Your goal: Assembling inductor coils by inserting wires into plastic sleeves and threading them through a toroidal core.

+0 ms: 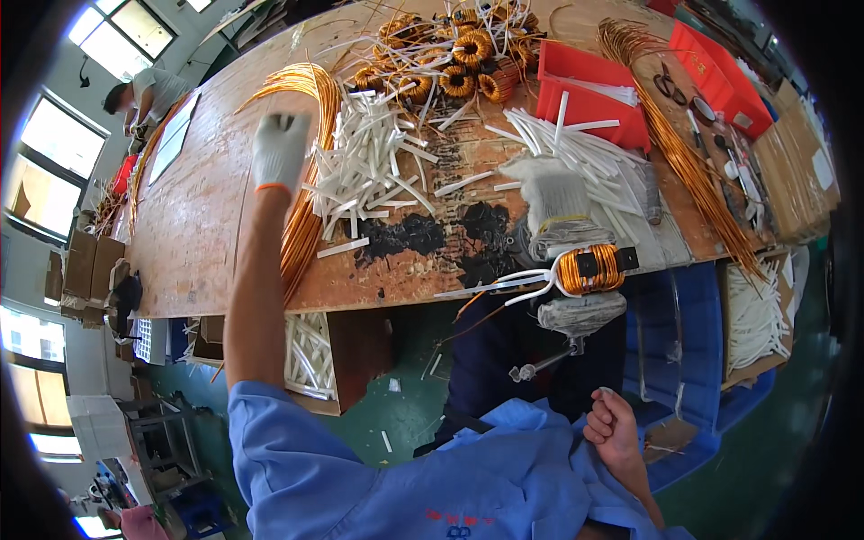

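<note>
My left hand (282, 151), in a white glove with grey fingertips, reaches over the table beside a bundle of copper wires (306, 202). Its fingers curl down out of sight; anything in them is hidden. Bare and loosely curled, my right hand (614, 427) is in front of my body, below the table edge, with nothing seen in it. Between me and the table, a copper-wound toroid coil (589, 270) sits on a cloth-wrapped holder (580, 313). White-sleeved leads and a white cable tie (490, 284) extend left from the coil. A second white glove-like cloth (553, 193) lies behind it.
White sleeve pieces (373, 157) are heaped mid-table, with longer tubes (585, 153) to the right. Wound coils (459, 63) pile up at the back. Red bins (589, 90), copper wires (675, 144) and tools occupy the right. Below are a blue crate (670, 342) and boxes. Another person (155, 94) works far left.
</note>
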`<action>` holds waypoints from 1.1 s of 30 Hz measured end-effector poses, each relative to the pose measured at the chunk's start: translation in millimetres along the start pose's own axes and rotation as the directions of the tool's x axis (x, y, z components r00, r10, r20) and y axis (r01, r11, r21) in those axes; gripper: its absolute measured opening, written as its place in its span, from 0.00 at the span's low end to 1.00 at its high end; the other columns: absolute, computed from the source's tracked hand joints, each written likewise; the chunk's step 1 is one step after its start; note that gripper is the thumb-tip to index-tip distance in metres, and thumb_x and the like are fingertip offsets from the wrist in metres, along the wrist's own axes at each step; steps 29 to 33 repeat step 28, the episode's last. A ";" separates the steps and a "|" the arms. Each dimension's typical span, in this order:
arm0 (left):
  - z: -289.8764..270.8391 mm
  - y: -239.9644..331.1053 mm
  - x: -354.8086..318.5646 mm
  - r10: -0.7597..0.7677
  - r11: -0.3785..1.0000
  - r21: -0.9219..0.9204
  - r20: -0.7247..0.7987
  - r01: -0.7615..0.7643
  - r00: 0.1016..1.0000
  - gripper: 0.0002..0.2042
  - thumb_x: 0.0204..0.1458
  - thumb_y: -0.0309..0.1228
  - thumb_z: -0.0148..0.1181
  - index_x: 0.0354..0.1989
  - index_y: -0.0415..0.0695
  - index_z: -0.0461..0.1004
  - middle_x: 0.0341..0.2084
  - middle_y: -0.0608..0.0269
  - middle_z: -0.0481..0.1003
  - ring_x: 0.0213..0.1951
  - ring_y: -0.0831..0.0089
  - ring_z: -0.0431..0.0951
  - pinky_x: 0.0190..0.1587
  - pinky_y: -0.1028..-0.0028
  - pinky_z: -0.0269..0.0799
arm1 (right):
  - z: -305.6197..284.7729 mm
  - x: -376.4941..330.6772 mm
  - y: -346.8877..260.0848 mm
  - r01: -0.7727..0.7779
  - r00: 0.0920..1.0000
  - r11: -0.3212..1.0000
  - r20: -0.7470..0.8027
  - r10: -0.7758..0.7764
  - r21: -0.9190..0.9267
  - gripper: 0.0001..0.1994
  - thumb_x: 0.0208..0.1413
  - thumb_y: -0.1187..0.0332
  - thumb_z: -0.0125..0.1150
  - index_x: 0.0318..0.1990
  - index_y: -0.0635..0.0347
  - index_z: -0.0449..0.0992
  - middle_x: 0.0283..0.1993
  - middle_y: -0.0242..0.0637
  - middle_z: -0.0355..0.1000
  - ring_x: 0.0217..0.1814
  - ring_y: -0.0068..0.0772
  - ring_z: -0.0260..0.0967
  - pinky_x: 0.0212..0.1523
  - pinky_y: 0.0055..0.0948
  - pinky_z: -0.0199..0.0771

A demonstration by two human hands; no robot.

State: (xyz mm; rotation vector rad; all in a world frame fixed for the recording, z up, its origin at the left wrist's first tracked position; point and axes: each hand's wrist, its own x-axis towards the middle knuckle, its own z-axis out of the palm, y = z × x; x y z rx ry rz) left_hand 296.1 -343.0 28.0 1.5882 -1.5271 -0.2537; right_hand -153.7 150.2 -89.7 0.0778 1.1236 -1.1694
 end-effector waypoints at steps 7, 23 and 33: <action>-24.8 -108.3 -23.3 -0.394 0.919 0.250 0.523 0.306 0.756 0.18 0.58 0.39 0.62 0.39 0.32 0.83 0.27 0.49 0.81 0.33 0.69 0.80 0.42 0.64 0.76 | 12.3 3.8 -11.0 -0.036 0.999 0.999 0.019 0.037 -0.038 0.10 0.72 0.63 0.58 0.46 0.61 0.77 0.21 0.21 0.58 0.17 0.14 0.50 0.17 0.23 0.51; -89.1 208.9 -212.8 0.827 0.551 -0.431 0.398 -0.715 0.398 0.21 0.47 0.26 0.68 0.53 0.43 0.79 0.30 0.63 0.81 0.25 0.62 0.81 0.28 0.68 0.78 | 214.9 -103.0 -146.6 0.218 -0.147 -0.976 0.988 -0.055 -0.022 0.18 0.64 0.53 0.69 0.49 0.59 0.80 0.47 0.39 0.72 0.52 0.46 0.73 0.56 0.58 0.76; -81.2 217.6 -256.8 0.788 0.385 -0.467 0.615 -0.796 0.021 0.21 0.51 0.36 0.74 0.51 0.40 0.80 0.32 0.65 0.84 0.29 0.63 0.86 0.28 0.73 0.81 | 146.2 -94.2 -134.9 0.528 0.389 -0.764 0.905 -0.170 -0.370 0.18 0.50 0.70 0.74 0.49 0.68 0.84 0.24 0.34 0.70 0.24 0.37 0.74 0.23 0.45 0.78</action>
